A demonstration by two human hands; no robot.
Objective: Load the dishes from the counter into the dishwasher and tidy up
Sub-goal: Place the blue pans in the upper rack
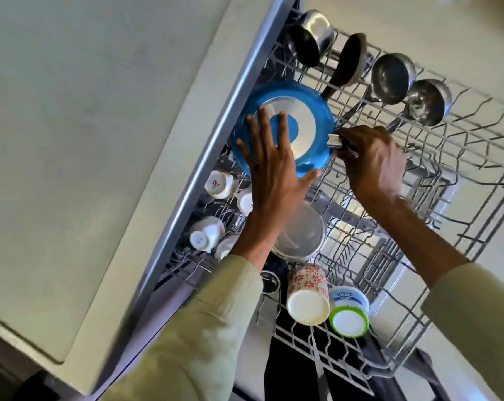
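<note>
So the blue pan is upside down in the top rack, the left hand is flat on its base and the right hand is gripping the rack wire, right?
Not quite. In the head view the right hand grips the handle of the blue pan, not the rack wire. The rest holds: the pan lies bottom up in the top rack, with the left hand flat on its base.
</note>
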